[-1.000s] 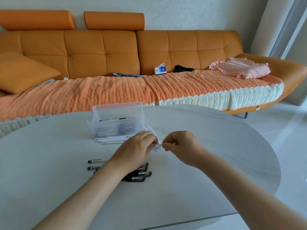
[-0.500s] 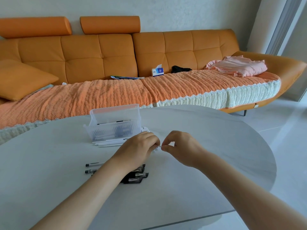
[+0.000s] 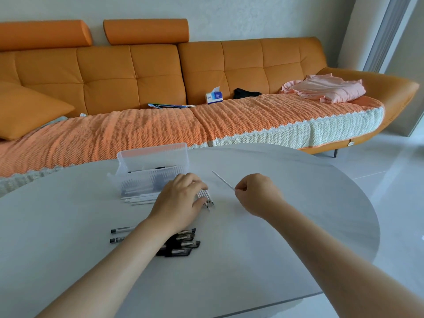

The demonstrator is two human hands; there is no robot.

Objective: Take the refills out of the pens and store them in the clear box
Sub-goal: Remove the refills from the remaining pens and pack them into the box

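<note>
Bright, even daylight from the right, beside the window frame, with pale glare across the floor tiles. Only faint, soft shadows on the bench under the right hand. Sharp throughout, yet bowed by wide-angle distortion toward the edges, plainly so along the sofa back.

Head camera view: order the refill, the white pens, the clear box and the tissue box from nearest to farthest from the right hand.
1. refill, pinched in the right hand itself.
2. white pens, just left, under the left hand.
3. clear box, farther left on the table.
4. tissue box, far back on the sofa.
</note>
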